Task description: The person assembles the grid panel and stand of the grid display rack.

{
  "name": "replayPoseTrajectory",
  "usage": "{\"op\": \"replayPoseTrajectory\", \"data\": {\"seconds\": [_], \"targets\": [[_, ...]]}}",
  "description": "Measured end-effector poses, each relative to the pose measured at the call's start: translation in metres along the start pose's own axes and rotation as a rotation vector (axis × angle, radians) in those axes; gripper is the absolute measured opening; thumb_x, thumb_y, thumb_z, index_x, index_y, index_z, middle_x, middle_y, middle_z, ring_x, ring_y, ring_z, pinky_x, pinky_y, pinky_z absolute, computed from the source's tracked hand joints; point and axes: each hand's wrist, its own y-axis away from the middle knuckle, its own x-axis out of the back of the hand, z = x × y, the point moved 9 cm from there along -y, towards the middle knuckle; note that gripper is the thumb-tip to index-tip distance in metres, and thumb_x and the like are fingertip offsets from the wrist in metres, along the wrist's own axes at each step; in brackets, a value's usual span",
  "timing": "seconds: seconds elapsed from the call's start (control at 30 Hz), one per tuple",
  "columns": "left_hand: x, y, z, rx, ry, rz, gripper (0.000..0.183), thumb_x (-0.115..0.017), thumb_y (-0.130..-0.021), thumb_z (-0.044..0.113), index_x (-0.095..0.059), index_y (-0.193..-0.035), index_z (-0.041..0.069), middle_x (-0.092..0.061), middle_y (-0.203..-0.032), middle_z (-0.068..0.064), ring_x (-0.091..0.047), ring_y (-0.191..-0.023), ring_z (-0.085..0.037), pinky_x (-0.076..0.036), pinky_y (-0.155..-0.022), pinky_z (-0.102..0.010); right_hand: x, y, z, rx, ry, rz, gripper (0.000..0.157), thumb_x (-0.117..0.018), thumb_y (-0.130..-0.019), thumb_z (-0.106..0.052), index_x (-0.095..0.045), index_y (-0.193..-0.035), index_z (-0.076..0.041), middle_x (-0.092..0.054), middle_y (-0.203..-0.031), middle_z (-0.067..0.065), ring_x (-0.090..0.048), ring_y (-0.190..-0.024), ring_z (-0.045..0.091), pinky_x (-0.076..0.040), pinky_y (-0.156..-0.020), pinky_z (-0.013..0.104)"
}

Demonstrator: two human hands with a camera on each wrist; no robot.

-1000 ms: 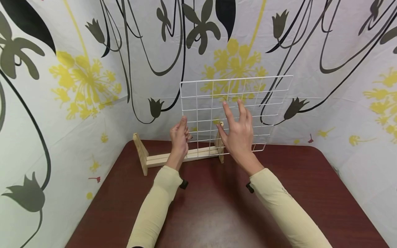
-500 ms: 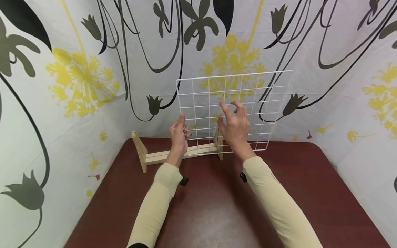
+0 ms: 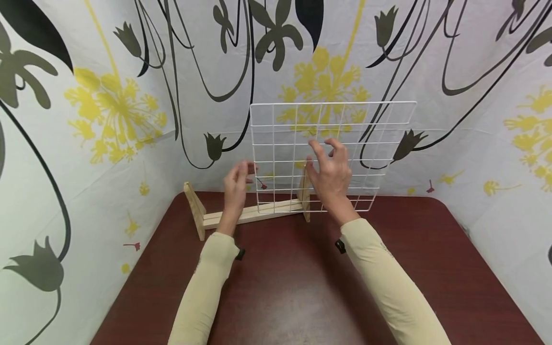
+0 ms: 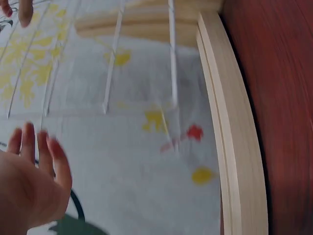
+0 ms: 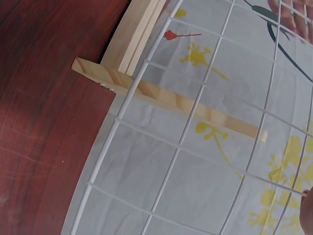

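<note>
A white wire grid panel (image 3: pixel 332 102) stands tilted in the head view, in front of part of a light wooden stand (image 3: pixel 215 221). Its lower edge overlaps the stand's rail in view. My right hand (image 3: pixel 332 177) grips the panel's wires near the middle with bent fingers; only a bit of that hand (image 5: pixel 307 210) shows in the right wrist view. Beside the panel's left edge is my left hand (image 3: pixel 235 189), its fingers loosely extended. The left wrist view shows this left hand (image 4: pixel 36 191) apart from the wires, holding nothing.
The stand has a slanted left upright (image 3: pixel 195 206) and a right upright (image 3: pixel 304 194) partly behind the panel. Both rest on a dark red-brown table (image 3: pixel 280 287). Flower-patterned cloth (image 3: pixel 142 110) surrounds the table's back and sides.
My left hand has let go of the panel's left edge and moved slightly left. The panel's left side has shifted a little right and its top edge has levelled; the right hand stays on it.
</note>
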Motion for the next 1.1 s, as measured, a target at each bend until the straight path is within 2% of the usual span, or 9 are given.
{"op": "replayPoseTrajectory", "data": {"seconds": [0.17,0.27,0.4,0.5,0.6,0.7,0.9,0.97,1.1], "targets": [[0.054,0.01,0.022,-0.16,-0.458,0.319,0.032,-0.061,-0.108,0.034,-0.073,-0.118,0.006,-0.074,-0.119,-0.016,-0.063,-0.12,-0.03,-0.05,-0.1,-0.042,0.0,0.0,0.003,0.001,0.006,-0.019,0.037,-0.071,-0.098,-0.027,-0.067,-0.135,-0.032,-0.058,-0.133,0.011,-0.06,-0.095,0.031,-0.047,-0.046,0.049],[0.086,0.018,0.03,-0.158,-0.613,0.496,0.035,-0.065,-0.105,0.031,-0.067,-0.128,0.005,-0.064,-0.137,-0.016,-0.048,-0.14,-0.036,-0.038,-0.119,-0.046,0.001,0.002,0.004,-0.001,0.007,-0.028,0.038,-0.07,-0.099,-0.028,-0.067,-0.136,-0.033,-0.058,-0.134,0.011,-0.059,-0.095,0.031,-0.047,-0.046,0.049],[0.108,0.026,0.036,-0.198,-0.585,0.567,0.044,-0.067,-0.104,0.028,-0.059,-0.141,0.007,-0.051,-0.155,-0.012,-0.031,-0.155,-0.03,-0.026,-0.13,-0.044,0.002,0.004,0.003,-0.005,0.007,-0.03,0.041,-0.073,-0.097,-0.026,-0.066,-0.137,-0.033,-0.058,-0.134,0.011,-0.059,-0.093,0.031,-0.046,-0.045,0.048],[0.119,0.034,0.043,-0.304,-0.531,0.608,0.041,-0.069,-0.102,0.024,-0.062,-0.139,0.007,-0.054,-0.153,-0.01,-0.035,-0.152,-0.025,-0.032,-0.126,-0.045,0.003,0.005,0.003,-0.007,0.008,-0.026,0.044,-0.075,-0.095,-0.024,-0.066,-0.137,-0.033,-0.058,-0.134,0.011,-0.058,-0.092,0.031,-0.045,-0.044,0.048],[0.134,0.038,0.042,-0.319,-0.528,0.647,0.042,-0.069,-0.102,0.026,-0.062,-0.14,0.007,-0.054,-0.153,-0.008,-0.036,-0.151,-0.024,-0.032,-0.125,-0.046,0.004,0.004,0.002,-0.005,0.01,-0.033,0.042,-0.074,-0.097,-0.026,-0.066,-0.138,-0.033,-0.058,-0.134,0.011,-0.058,-0.092,0.031,-0.044,-0.044,0.048],[0.152,0.038,0.028,-0.188,-0.511,0.649,0.05,-0.066,-0.105,0.036,-0.057,-0.147,0.01,-0.049,-0.159,-0.008,-0.035,-0.154,-0.023,-0.032,-0.126,-0.044,0.004,0.003,0.002,-0.001,0.012,-0.043,0.039,-0.069,-0.1,-0.029,-0.065,-0.139,-0.033,-0.057,-0.135,0.012,-0.057,-0.093,0.031,-0.044,-0.044,0.048],[0.171,0.041,-0.024,0.281,-0.28,0.493,0.068,-0.046,-0.107,0.064,-0.053,-0.155,0.017,-0.051,-0.163,-0.004,-0.043,-0.153,-0.019,-0.033,-0.128,-0.04,0.008,0.0,-0.001,0.014,0.005,-0.041,0.039,-0.07,-0.1,-0.029,-0.065,-0.139,-0.033,-0.057,-0.135,0.012,-0.057,-0.092,0.032,-0.044,-0.043,0.048],[0.172,0.041,-0.033,0.347,-0.234,0.434,0.07,-0.042,-0.107,0.066,-0.058,-0.151,0.015,-0.058,-0.158,-0.005,-0.046,-0.152,-0.018,-0.032,-0.129,-0.039,0.01,0.0,-0.001,0.017,0.002,-0.036,0.04,-0.071,-0.1,-0.028,-0.065,-0.139,-0.033,-0.057,-0.134,0.012,-0.058,-0.092,0.032,-0.045,-0.044,0.048],[0.171,0.035,-0.038,0.347,-0.164,0.359,0.064,-0.046,-0.108,0.061,-0.065,-0.143,0.011,-0.069,-0.145,-0.004,-0.049,-0.15,-0.017,-0.034,-0.128,-0.035,0.015,0.0,0.0,0.012,0.003,-0.025,0.041,-0.073,-0.098,-0.027,-0.066,-0.138,-0.034,-0.059,-0.133,0.012,-0.058,-0.092,0.032,-0.046,-0.045,0.049]]}}
